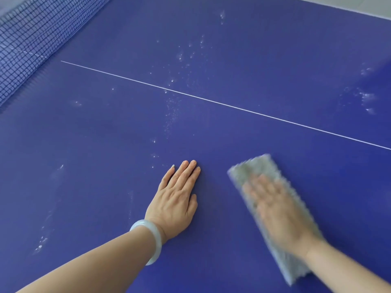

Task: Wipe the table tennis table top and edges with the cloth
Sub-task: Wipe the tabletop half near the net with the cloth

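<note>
Blue table (275, 60) filling the view, crossed by a thin white line (211, 101), with the net (25, 39) at upper left and a strip of pale floor (359, 5) past the far edge. White dust (186, 53) scattered in specks across the middle, with more at far right and down the left side. Left hand (177, 197), bangle (152, 235) at the wrist, laid flat on the bare top, fingers straight and together, holding nothing, seemingly bracing. Right hand (275, 208) blurred, but apparently spread flat with fingers straight on top of the cloth (254, 168), pressing rather than gripping. Cloth folded into a long grey strip, lying on the top at lower right, on the near side of the line, near the left hand but apart from it. Probably mid-stroke on the top; edges not yet reached and most dust not yet cleared, so early in the job by the look of it. To do it well: press evenly through the whole palm, sweep in long overlapping passes, and push the dust one way toward an edge instead of scrubbing back and forth. Lift the bracing hand clear before wiping its patch, and refold to a clean face once loaded. No containers in view.
</note>
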{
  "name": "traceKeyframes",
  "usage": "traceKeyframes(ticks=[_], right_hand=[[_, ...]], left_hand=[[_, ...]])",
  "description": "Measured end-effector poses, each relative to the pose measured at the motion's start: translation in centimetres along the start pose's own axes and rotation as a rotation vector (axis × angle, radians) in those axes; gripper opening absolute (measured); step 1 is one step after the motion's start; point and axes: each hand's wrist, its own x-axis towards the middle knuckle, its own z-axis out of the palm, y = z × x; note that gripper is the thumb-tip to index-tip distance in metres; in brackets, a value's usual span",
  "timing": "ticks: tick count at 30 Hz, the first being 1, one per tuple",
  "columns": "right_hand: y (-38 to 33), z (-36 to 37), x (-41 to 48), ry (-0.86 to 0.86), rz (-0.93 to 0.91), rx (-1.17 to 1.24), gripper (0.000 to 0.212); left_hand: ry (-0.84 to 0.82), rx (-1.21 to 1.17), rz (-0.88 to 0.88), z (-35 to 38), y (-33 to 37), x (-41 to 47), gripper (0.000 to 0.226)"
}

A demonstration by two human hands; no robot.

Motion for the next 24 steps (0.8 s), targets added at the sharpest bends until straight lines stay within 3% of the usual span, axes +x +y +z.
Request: traceKeyframes(ticks=[3,4,5,6,9,11,12,15,16,18,21,24], right_hand=[[5.9,-1.9,4.6,0.065,0.738,0.141,0.053],[5.4,-2.3,6.4,0.064,0.885,0.191,0.053],[3.6,-2.4,7.7,0.067,0.895,0.217,0.053],[1.1,-1.8,8.2,0.097,0.774,0.195,0.053],[-6.7,0.3,5.7,0.061,0.139,0.113,0.055],[-4.4,0.2,5.4,0.014,-0.028,0.103,0.056],[-1.9,0.0,6.3,0.041,0.067,0.103,0.056],[4.3,-1.6,11.1,0.025,0.728,0.162,0.055],[4.0,-1.9,12.9,0.001,0.851,0.187,0.055],[-0.2,-1.7,15.1,0.025,0.767,0.234,0.055],[-8.3,-0.7,13.2,0.019,0.389,0.199,0.057],[-10.4,-0.7,10.9,-0.017,0.377,0.173,0.058]], left_hand=[[0.004,0.010,-0.013,-0.1,0.1,0.0,0.066],[0.004,0.006,-0.013,-0.1,0.2,0.0,0.066],[0.002,0.006,-0.011,-0.2,0.2,0.0,0.066],[0.002,0.007,-0.010,-0.2,0.1,0.0,0.066],[0.014,0.002,-0.008,-0.3,0.1,0.0,0.065],[0.021,0.005,-0.007,-0.3,0.1,0.0,0.064],[0.028,0.005,-0.004,-0.2,0.1,-0.1,0.064],[0.038,-0.002,-0.007,-0.2,0.1,-0.1,0.064],[0.042,-0.002,-0.007,-0.2,0.1,-0.1,0.064],[0.040,-0.009,0.001,-0.3,0.1,-0.1,0.064],[0.040,-0.039,0.003,-0.6,0.0,-0.2,0.064],[0.039,-0.164,0.043,-1.5,-0.4,-0.5,0.063]])
